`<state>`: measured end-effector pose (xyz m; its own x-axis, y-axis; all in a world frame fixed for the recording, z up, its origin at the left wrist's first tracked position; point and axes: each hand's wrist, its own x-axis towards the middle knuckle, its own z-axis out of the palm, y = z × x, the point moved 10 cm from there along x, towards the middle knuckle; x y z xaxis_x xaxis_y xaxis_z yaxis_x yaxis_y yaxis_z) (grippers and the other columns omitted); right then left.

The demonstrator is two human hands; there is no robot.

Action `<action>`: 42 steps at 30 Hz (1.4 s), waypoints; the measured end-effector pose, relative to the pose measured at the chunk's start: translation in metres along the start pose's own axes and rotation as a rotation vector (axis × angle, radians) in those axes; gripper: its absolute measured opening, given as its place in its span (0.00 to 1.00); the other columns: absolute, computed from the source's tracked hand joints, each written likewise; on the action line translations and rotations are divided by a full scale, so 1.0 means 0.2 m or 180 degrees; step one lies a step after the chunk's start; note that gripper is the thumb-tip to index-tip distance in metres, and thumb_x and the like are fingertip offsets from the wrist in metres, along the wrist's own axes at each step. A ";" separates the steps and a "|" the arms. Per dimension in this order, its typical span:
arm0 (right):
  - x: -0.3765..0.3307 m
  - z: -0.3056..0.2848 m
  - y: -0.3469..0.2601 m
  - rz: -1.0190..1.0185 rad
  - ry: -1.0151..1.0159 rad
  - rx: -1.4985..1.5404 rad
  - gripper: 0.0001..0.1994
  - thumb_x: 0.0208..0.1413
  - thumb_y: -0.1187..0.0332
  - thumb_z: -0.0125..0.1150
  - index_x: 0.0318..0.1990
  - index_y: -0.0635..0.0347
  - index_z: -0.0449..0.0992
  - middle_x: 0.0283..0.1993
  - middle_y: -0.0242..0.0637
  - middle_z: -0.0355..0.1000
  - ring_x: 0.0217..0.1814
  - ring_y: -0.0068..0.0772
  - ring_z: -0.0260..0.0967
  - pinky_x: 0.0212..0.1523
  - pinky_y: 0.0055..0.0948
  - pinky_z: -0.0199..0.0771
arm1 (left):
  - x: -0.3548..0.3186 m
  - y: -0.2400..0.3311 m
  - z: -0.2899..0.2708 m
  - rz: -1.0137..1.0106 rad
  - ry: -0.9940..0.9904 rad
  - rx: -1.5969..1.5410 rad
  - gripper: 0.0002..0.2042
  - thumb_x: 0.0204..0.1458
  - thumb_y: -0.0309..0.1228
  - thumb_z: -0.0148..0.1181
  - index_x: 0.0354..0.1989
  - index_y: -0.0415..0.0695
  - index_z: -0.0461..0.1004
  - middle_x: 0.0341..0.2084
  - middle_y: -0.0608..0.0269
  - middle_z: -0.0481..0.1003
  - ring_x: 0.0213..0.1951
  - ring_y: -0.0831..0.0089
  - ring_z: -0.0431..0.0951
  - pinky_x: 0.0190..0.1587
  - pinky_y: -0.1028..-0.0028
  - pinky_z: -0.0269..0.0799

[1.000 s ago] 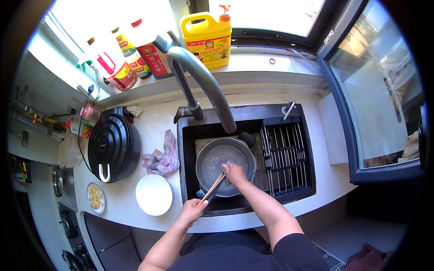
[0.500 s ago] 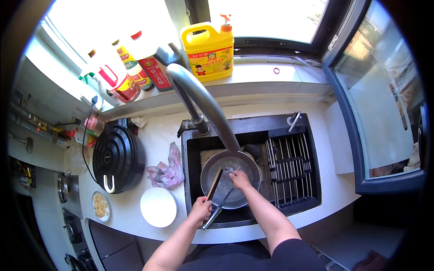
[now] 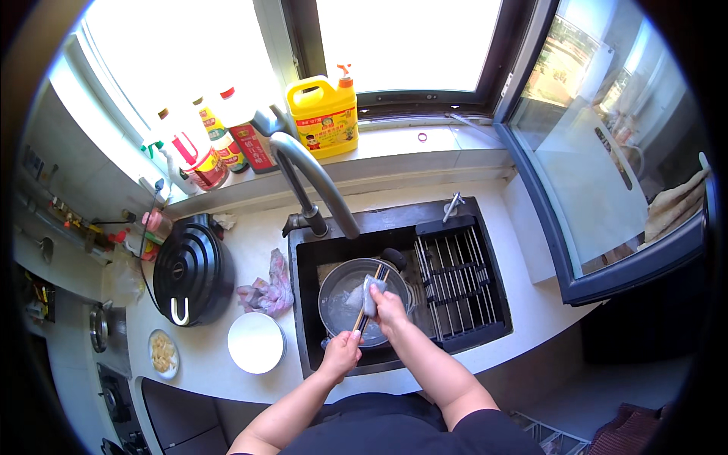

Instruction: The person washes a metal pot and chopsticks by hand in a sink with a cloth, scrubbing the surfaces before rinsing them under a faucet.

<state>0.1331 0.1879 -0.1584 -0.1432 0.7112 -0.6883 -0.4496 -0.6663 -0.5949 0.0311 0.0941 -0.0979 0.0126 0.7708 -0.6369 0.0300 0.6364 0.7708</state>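
In the sink, a round metal pot [image 3: 324, 297] holds water with some whitish suds. My left hand [image 3: 341, 353] is closed round the lower ends of some chopsticks [image 3: 359, 321], which slant up over the pot. My right hand [image 3: 389, 309] is pressing a grey cloth [image 3: 371, 296] round the chopsticks near their upper part. The cloth looks wet and bunched; whether it is a rag or a soft sponge is hard to see. A dark strip shows beside the chopsticks, partly hidden by my hands. Above the pot's far side hangs the grey faucet [image 3: 326, 182].
A metal drying rack [image 3: 455, 280] spans the right part of the black sink [image 3: 497, 331]. Left of it are a crumpled cloth [image 3: 269, 288], stacked white plates [image 3: 256, 343], a dish of pale food [image 3: 163, 353] and a black appliance [image 3: 193, 265]. A yellow jug [image 3: 327, 125] stands on the sill.
My right hand has come up out of the pot, bringing the grey cloth onto the chopsticks. The dark-handled utensil beside my left hand shows less now. The whole view has shifted.
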 end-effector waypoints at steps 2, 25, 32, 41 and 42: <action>0.06 -0.04 -0.06 -0.0089 0.0098 -0.0048 0.10 0.56 0.60 0.52 0.37 0.56 0.72 0.33 0.29 0.72 0.32 0.23 0.70 0.34 0.27 0.71 | -0.04 0.03 0.01 0.0048 -0.0039 -0.0020 0.11 0.56 0.38 0.48 0.30 0.43 0.66 0.11 0.72 0.62 0.11 0.84 0.58 0.12 0.81 0.51; 0.11 -0.09 -0.01 -0.0197 0.0399 0.0260 0.07 0.50 0.72 0.59 0.36 0.64 0.72 0.32 0.35 0.72 0.31 0.27 0.70 0.33 0.26 0.71 | -0.15 0.03 -0.07 0.0315 -0.0201 0.0483 0.12 0.56 0.37 0.49 0.27 0.41 0.68 0.09 0.72 0.62 0.12 0.84 0.60 0.15 0.81 0.55; 0.24 -0.17 -0.05 -0.0821 0.0416 -0.0441 0.06 0.51 0.69 0.59 0.31 0.63 0.74 0.28 0.32 0.72 0.26 0.22 0.68 0.28 0.22 0.67 | -0.23 -0.04 -0.07 -0.0911 -0.0511 -0.1356 0.11 0.58 0.34 0.45 0.31 0.40 0.69 0.09 0.71 0.61 0.08 0.85 0.51 0.09 0.83 0.44; 0.06 -0.03 -0.22 -0.2381 0.0773 -0.4089 0.11 0.48 0.61 0.57 0.26 0.61 0.72 0.25 0.50 0.71 0.31 0.54 0.68 0.31 0.46 0.66 | -0.18 -0.13 -0.17 -0.0938 -0.0161 -0.0374 0.09 0.58 0.36 0.45 0.29 0.46 0.65 0.14 0.71 0.65 0.11 0.85 0.55 0.12 0.82 0.48; 0.10 -0.06 -0.20 -0.2419 0.0770 -0.4233 0.11 0.48 0.61 0.57 0.27 0.60 0.72 0.26 0.50 0.71 0.31 0.54 0.68 0.31 0.46 0.67 | -0.17 -0.16 -0.20 -0.0962 -0.0072 -0.0304 0.09 0.58 0.36 0.45 0.30 0.45 0.66 0.14 0.71 0.64 0.10 0.84 0.54 0.12 0.82 0.48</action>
<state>0.1581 0.2254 -0.1536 -0.0525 0.9980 -0.0342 0.7509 0.0169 -0.6602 -0.0097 0.0489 -0.1005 0.0398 0.5461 -0.8368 -0.0583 0.8373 0.5437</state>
